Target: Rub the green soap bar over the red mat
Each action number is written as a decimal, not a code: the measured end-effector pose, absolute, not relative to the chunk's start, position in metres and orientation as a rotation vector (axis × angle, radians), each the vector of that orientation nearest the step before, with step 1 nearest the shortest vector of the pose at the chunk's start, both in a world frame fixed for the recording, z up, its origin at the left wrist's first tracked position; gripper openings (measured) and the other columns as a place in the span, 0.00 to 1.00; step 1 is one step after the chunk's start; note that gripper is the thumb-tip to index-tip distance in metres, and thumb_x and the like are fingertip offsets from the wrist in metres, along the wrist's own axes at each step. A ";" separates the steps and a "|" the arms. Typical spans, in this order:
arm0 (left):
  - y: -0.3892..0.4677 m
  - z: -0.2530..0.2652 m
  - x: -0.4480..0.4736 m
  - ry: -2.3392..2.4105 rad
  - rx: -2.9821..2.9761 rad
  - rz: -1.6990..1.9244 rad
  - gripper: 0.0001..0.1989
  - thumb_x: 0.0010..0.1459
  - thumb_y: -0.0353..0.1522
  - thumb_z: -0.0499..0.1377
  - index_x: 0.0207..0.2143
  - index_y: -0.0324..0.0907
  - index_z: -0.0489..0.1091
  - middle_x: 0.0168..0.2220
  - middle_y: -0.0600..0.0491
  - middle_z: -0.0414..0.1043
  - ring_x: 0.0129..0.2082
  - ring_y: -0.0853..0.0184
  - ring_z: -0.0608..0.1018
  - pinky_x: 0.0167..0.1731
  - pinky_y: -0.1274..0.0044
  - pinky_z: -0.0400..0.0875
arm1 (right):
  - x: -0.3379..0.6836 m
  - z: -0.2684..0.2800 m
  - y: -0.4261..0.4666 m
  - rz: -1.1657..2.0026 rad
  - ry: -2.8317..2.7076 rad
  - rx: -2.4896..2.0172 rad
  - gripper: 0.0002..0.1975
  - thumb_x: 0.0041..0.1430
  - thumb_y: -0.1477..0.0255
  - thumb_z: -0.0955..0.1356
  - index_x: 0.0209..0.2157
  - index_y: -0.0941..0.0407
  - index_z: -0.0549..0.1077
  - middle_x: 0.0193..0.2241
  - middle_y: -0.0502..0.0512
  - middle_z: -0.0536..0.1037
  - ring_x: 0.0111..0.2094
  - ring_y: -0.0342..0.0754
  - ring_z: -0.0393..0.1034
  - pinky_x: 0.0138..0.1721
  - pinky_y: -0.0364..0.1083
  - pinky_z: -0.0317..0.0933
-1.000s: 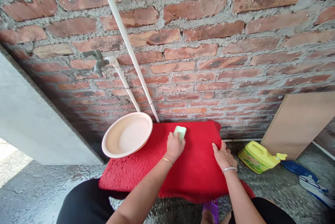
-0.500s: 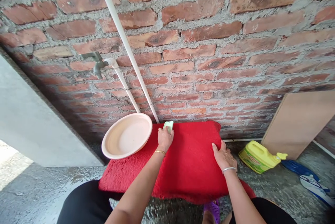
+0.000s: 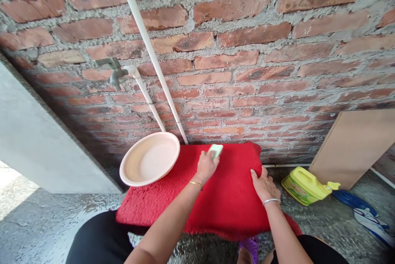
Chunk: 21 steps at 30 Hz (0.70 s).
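My left hand (image 3: 207,166) is closed around a small pale green scrubbing brush (image 3: 217,149), pressed against a red shaggy mat (image 3: 228,198). The brush's underside is hidden, so no bristles show. The mat is spread over a low support whose form is covered. At the mat's right edge, my right hand (image 3: 266,184) lies with fingers spread on the pile, holding nothing. A pale pink basin (image 3: 126,173) rests on the mat's back left corner, to the left of my left hand.
A tap (image 3: 115,74) and white pipes (image 3: 151,50) run along the brick wall (image 3: 231,58). On the wet floor at right are a yellow jug (image 3: 305,184), blue-and-white flip-flops (image 3: 368,218) and a leaning board (image 3: 352,144). A grey slab (image 3: 46,132) stands at left.
My left hand has slid to the right across the mat with the brush, and the brush has turned somewhat. My right hand and the basin have stayed in place.
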<state>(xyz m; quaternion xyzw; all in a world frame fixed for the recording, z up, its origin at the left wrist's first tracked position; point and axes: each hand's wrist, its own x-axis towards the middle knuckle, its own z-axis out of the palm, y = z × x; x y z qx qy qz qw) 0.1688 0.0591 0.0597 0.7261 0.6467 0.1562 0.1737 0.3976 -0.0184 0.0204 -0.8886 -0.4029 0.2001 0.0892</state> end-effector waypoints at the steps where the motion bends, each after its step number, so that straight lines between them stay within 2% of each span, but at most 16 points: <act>1: 0.071 0.063 0.163 1.942 2.005 0.436 0.21 0.64 0.40 0.52 0.56 0.45 0.67 0.47 0.45 0.67 0.43 0.60 0.73 0.46 0.70 0.69 | 0.398 0.020 -0.018 0.597 -1.200 -2.643 0.39 0.63 0.47 0.46 0.66 0.57 0.47 0.52 0.72 0.69 0.50 0.61 0.71 0.50 0.58 0.60; 3: 0.086 0.066 0.156 2.057 1.948 0.418 0.22 0.64 0.38 0.50 0.57 0.38 0.65 0.46 0.40 0.67 0.45 0.56 0.73 0.47 0.66 0.68 | 0.398 0.020 -0.018 0.593 -1.202 -2.642 0.39 0.62 0.47 0.46 0.66 0.57 0.47 0.52 0.72 0.69 0.50 0.61 0.71 0.50 0.57 0.60; 5: 0.086 0.064 0.161 2.093 1.938 0.396 0.22 0.64 0.37 0.51 0.56 0.37 0.65 0.47 0.39 0.66 0.46 0.54 0.72 0.47 0.65 0.67 | 0.398 0.020 -0.018 0.589 -1.203 -2.642 0.39 0.63 0.47 0.46 0.66 0.57 0.47 0.52 0.71 0.70 0.50 0.61 0.71 0.50 0.57 0.60; 8: 0.059 0.053 0.185 1.990 2.022 0.356 0.22 0.59 0.39 0.57 0.54 0.42 0.68 0.49 0.42 0.66 0.47 0.55 0.72 0.47 0.68 0.68 | 0.398 0.022 -0.018 0.596 -1.203 -2.649 0.38 0.63 0.47 0.46 0.66 0.56 0.47 0.52 0.70 0.70 0.50 0.61 0.71 0.49 0.56 0.60; 10: 0.034 0.045 0.204 1.696 2.197 0.312 0.23 0.56 0.41 0.59 0.53 0.46 0.69 0.49 0.45 0.66 0.46 0.58 0.72 0.48 0.70 0.68 | 0.397 0.023 -0.019 0.598 -1.208 -2.658 0.38 0.63 0.48 0.46 0.66 0.55 0.47 0.51 0.70 0.70 0.50 0.61 0.71 0.49 0.56 0.60; 12: 0.015 0.038 0.215 1.322 2.322 0.308 0.23 0.57 0.45 0.58 0.54 0.50 0.68 0.47 0.49 0.67 0.43 0.61 0.73 0.47 0.72 0.69 | 0.397 0.024 -0.019 0.593 -1.221 -2.662 0.37 0.63 0.48 0.46 0.66 0.55 0.47 0.51 0.70 0.70 0.49 0.61 0.71 0.49 0.56 0.60; 14: 0.011 0.036 0.216 1.159 2.326 0.354 0.22 0.59 0.46 0.55 0.55 0.54 0.68 0.45 0.52 0.67 0.40 0.64 0.73 0.45 0.74 0.69 | 0.397 0.024 -0.019 0.589 -1.229 -2.659 0.37 0.63 0.48 0.46 0.66 0.55 0.47 0.51 0.70 0.70 0.49 0.61 0.71 0.49 0.56 0.60; 18: 0.045 0.047 0.194 1.672 2.099 0.455 0.19 0.60 0.44 0.55 0.53 0.54 0.69 0.45 0.52 0.68 0.40 0.66 0.74 0.43 0.76 0.69 | 0.397 0.023 -0.019 0.590 -1.209 -2.656 0.38 0.63 0.48 0.46 0.66 0.56 0.47 0.51 0.70 0.70 0.50 0.60 0.70 0.50 0.56 0.60; 21: 0.079 0.058 0.180 1.977 1.956 0.476 0.21 0.64 0.40 0.51 0.56 0.44 0.66 0.47 0.44 0.67 0.44 0.59 0.73 0.45 0.69 0.68 | 0.396 0.023 -0.019 0.594 -1.203 -2.652 0.38 0.63 0.48 0.46 0.66 0.56 0.47 0.52 0.70 0.69 0.50 0.60 0.71 0.50 0.56 0.60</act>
